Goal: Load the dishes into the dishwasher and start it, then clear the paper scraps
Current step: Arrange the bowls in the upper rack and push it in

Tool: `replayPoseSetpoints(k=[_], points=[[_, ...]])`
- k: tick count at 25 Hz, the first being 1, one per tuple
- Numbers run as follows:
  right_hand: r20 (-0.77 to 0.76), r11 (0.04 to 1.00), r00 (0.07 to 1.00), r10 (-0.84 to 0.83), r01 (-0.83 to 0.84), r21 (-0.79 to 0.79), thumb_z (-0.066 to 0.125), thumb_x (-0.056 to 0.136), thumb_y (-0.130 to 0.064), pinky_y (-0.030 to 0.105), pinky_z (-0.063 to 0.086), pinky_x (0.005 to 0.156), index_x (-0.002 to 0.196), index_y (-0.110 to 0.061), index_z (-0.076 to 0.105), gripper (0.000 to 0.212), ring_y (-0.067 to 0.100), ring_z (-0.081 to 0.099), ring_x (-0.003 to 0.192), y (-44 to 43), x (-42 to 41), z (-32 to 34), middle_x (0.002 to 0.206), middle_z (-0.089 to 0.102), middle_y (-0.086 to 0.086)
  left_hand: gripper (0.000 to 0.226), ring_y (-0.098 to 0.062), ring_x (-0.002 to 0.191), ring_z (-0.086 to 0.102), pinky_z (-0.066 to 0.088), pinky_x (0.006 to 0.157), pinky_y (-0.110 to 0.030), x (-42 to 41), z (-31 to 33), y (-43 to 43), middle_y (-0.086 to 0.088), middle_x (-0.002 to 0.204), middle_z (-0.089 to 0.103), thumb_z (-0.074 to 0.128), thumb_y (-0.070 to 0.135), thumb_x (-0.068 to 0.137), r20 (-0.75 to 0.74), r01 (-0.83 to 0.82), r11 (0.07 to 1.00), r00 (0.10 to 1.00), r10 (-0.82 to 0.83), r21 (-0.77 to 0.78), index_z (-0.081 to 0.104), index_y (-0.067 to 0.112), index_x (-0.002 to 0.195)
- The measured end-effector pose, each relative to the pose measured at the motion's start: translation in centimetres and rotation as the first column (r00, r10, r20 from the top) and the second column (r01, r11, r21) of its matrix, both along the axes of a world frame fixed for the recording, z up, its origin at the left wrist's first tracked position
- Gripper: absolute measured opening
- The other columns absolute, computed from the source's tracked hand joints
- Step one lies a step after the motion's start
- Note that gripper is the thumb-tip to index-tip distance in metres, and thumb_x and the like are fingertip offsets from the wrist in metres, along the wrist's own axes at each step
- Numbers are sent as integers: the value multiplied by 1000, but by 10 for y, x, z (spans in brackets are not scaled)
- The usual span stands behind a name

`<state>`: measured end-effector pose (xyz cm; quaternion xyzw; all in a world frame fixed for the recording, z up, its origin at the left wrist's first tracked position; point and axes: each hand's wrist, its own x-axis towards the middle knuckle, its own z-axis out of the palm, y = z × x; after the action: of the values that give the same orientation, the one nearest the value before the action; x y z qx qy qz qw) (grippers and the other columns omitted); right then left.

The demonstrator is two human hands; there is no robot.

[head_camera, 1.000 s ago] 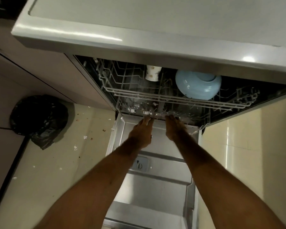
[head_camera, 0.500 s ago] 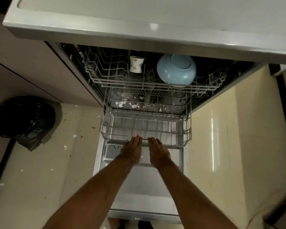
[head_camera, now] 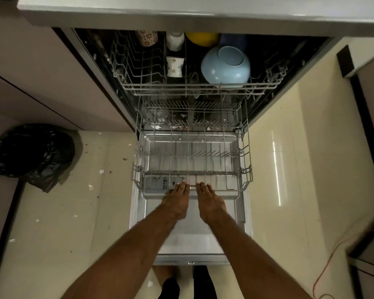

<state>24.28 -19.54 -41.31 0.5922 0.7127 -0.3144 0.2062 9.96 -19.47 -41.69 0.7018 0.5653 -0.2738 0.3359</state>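
Your left hand point(head_camera: 175, 203) and right hand point(head_camera: 211, 205) rest straight fingers on the lower rack point(head_camera: 191, 173) rail beneath them; tugging risks slipping.

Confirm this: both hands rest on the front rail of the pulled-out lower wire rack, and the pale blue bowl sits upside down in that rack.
Wrong rack: the head view shows the pale blue bowl upside down in the upper wire rack. The rest holds.

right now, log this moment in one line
left hand: fingertips on lower rack front rail | right hand: same rail | lower rack: out, no dishes | upper rack: cups, blue bowl | paper scraps: on floor
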Motion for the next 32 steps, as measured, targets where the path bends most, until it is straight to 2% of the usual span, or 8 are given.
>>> replayPoseSetpoints(k=[13, 26, 29, 32], points=[[22, 999, 999, 27, -27, -25, 56, 100, -4, 46, 33, 124, 165, -11, -9, 91, 30, -6, 161, -73, 3, -1, 174, -11, 8, 107, -31, 159, -1, 11, 129, -45, 8, 3, -60, -13, 171, -14, 69, 14, 91, -101, 140, 990, 985, -140, -13, -12, 7, 162], [-4, 997, 998, 59, -59, -41, 58, 98, -1, 47, 35, 123, 165, -12, -8, 94, 28, -5, 161, -96, 12, 5, 174, -10, 6, 104, -30, 159, -3, 9, 129, -44, 14, 3, -92, -14, 171, -15, 65, 9, 93, -142, 144, 990, 980, -142, 1, -14, 7, 161], [-20, 998, 999, 37, -38, -43, 61, 97, -2, 47, 30, 126, 166, -12, -4, 96, 28, -3, 161, -96, 12, 6, 174, -7, 7, 103, -30, 159, -1, 9, 129, -43, 14, 4, -92, -14, 171, -12, 65, 13, 94, -162, 164, 986, 974, -158, 23, -12, 6, 161], [-58, 1000, 998, -15, 15, 11, 58, 100, -14, 44, 16, 130, 166, -11, 0, 88, 29, 1, 161, -95, 13, 14, 174, -1, 10, 105, -31, 159, -2, 5, 129, -44, 11, 14, -91, -15, 171, -12, 68, 20, 93, -183, 232, 966, 961, -209, 112, -10, 6, 162]])
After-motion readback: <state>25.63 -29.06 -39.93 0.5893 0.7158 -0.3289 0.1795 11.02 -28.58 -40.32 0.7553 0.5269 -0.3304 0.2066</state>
